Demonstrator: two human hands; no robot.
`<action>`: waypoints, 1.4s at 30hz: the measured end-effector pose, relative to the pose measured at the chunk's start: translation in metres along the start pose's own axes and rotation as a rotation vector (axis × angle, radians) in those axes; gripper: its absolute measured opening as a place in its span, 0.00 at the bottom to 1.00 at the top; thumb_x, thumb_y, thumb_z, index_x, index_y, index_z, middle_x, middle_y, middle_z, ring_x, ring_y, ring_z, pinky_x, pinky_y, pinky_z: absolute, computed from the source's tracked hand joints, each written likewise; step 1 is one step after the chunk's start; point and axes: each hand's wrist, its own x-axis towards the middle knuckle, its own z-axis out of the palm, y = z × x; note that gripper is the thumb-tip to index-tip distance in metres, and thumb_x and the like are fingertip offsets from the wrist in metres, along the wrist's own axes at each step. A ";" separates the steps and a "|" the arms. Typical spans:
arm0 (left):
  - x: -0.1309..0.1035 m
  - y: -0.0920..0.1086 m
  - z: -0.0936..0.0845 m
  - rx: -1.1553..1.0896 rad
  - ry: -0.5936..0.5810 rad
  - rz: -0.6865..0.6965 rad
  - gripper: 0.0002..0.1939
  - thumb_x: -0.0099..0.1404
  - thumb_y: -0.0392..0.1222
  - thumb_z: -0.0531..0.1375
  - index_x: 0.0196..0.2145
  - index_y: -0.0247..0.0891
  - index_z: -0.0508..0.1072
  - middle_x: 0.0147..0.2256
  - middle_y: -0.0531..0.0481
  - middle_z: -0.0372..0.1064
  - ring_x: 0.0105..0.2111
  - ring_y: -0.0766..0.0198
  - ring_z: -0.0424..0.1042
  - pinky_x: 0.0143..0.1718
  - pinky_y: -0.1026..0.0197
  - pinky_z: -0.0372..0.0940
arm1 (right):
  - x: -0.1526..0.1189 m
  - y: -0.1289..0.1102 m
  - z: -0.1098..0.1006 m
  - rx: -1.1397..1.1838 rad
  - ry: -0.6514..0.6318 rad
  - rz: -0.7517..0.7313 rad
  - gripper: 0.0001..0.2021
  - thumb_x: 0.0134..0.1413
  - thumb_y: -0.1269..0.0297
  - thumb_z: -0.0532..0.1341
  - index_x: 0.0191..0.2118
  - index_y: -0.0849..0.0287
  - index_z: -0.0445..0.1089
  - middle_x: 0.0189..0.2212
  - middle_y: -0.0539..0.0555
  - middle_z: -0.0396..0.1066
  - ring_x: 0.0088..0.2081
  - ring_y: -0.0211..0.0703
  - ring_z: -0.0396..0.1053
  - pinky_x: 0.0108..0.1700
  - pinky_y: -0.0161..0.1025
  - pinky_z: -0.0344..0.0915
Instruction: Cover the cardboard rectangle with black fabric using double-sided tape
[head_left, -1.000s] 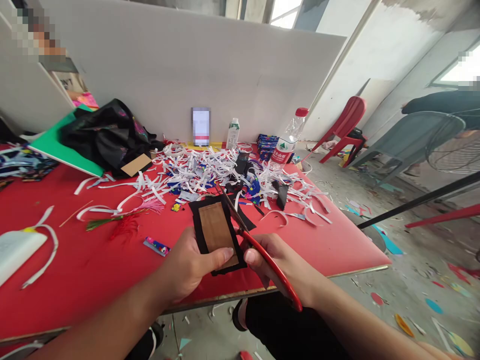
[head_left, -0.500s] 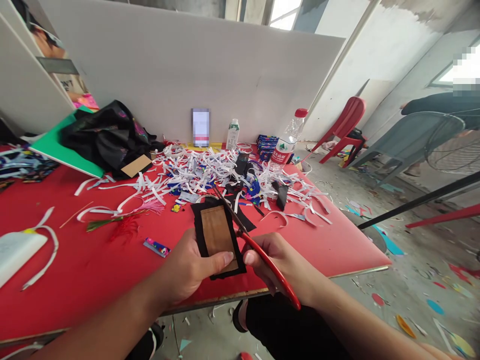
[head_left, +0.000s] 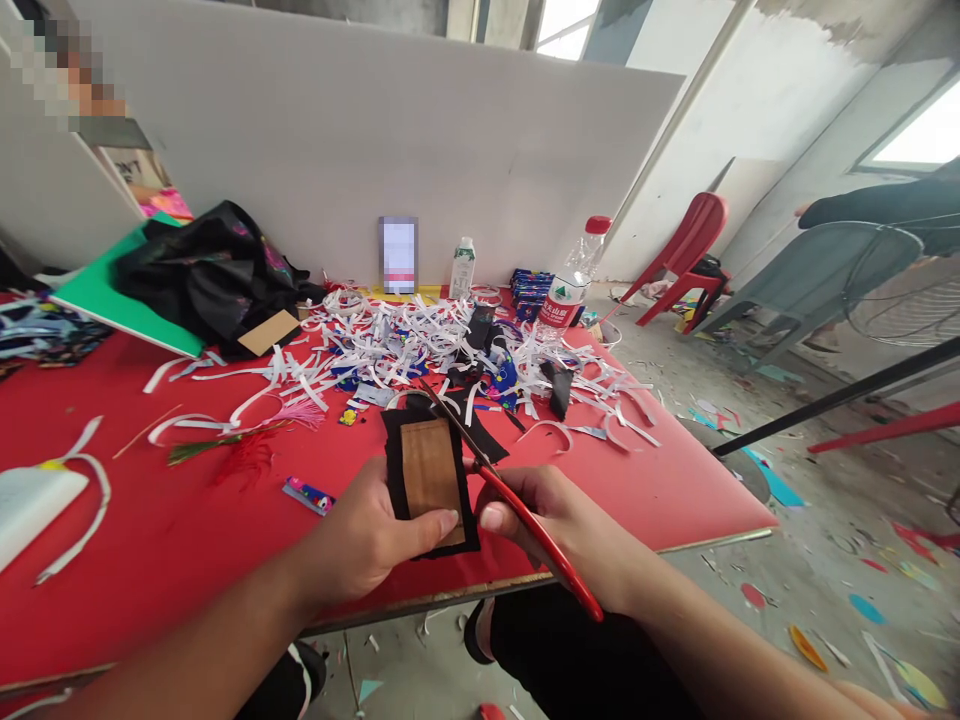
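My left hand (head_left: 382, 535) grips a small brown rectangular piece (head_left: 431, 470) backed by black fabric (head_left: 397, 460) that shows as a border round it, with the thumb pressed on the lower part. In my right hand (head_left: 536, 505) is a pair of red-handled scissors (head_left: 544, 540), fingers closed round the handles. Their dark blades point up and away, along the upper right edge of the black fabric. Whether the blades are parted is hard to make out. A black scrap (head_left: 487, 435) lies just beyond the blades on the red table (head_left: 225, 560).
A heap of white strips (head_left: 390, 340) covers the table's back middle. Behind it stand a phone (head_left: 399, 255), a small white bottle (head_left: 463, 268) and a large red-capped bottle (head_left: 574, 275). Black cloth (head_left: 217, 270) lies on a green board (head_left: 127, 295) at left. A white panel (head_left: 390, 130) rises behind.
The brown piece and black fabric have turned slightly more upright. Both hands keep their holds, and the whole view has shifted a little.
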 end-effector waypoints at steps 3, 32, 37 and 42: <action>0.001 -0.001 -0.003 0.032 -0.005 0.011 0.20 0.64 0.49 0.74 0.52 0.42 0.84 0.45 0.46 0.83 0.45 0.55 0.81 0.47 0.57 0.76 | 0.001 0.002 0.001 0.014 0.013 0.013 0.33 0.56 0.27 0.64 0.32 0.58 0.67 0.27 0.45 0.50 0.29 0.37 0.44 0.29 0.38 0.44; 0.001 -0.003 -0.007 -0.019 -0.061 0.057 0.21 0.68 0.44 0.73 0.57 0.50 0.82 0.57 0.47 0.81 0.56 0.51 0.81 0.54 0.56 0.76 | -0.008 -0.012 -0.007 0.004 0.043 -0.069 0.35 0.60 0.30 0.63 0.53 0.60 0.79 0.44 0.57 0.78 0.46 0.56 0.72 0.49 0.45 0.69; 0.000 -0.003 -0.006 -0.007 -0.075 0.031 0.22 0.68 0.45 0.72 0.59 0.48 0.81 0.57 0.45 0.81 0.57 0.49 0.80 0.54 0.53 0.76 | -0.007 -0.012 -0.007 -0.013 0.036 -0.063 0.35 0.57 0.29 0.65 0.49 0.60 0.81 0.41 0.57 0.78 0.44 0.56 0.73 0.47 0.44 0.70; -0.001 -0.001 0.000 -0.030 -0.078 0.004 0.23 0.66 0.44 0.74 0.58 0.48 0.82 0.56 0.45 0.82 0.57 0.48 0.80 0.56 0.52 0.75 | -0.001 -0.009 -0.007 -0.048 0.007 -0.028 0.35 0.56 0.27 0.65 0.41 0.61 0.80 0.31 0.52 0.72 0.34 0.45 0.66 0.38 0.39 0.66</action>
